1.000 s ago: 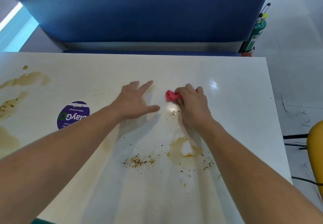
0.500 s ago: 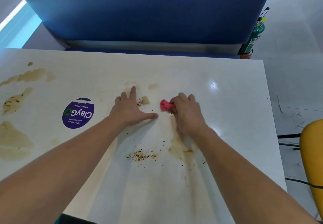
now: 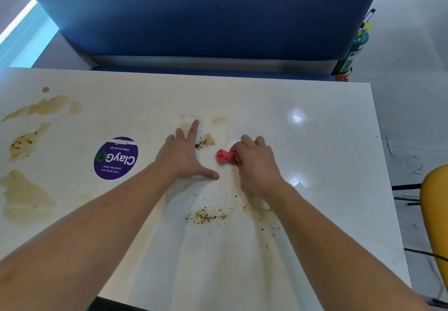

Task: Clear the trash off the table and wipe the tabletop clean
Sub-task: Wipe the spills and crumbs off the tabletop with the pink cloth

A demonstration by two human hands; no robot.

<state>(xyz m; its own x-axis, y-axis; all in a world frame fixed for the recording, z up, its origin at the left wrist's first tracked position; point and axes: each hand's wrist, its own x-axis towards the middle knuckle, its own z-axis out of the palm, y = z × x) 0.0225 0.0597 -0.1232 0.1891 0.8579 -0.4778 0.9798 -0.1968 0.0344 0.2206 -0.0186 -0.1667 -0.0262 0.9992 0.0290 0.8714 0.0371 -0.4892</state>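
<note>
Tabletop (image 3: 315, 165) stained; right hand (image 3: 257, 165) clenches red cloth (image 3: 224, 156) against it; left hand (image 3: 184, 155) lies flat, fingers spread.

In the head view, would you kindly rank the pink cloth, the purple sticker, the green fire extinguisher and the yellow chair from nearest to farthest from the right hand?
1. pink cloth, gripped in the right hand.
2. purple sticker, left.
3. yellow chair, far right.
4. green fire extinguisher, beyond the table's far right corner.

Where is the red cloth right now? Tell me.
In the head view, the red cloth sits mid-table, bunched under the right hand, just right of the left hand.
</note>
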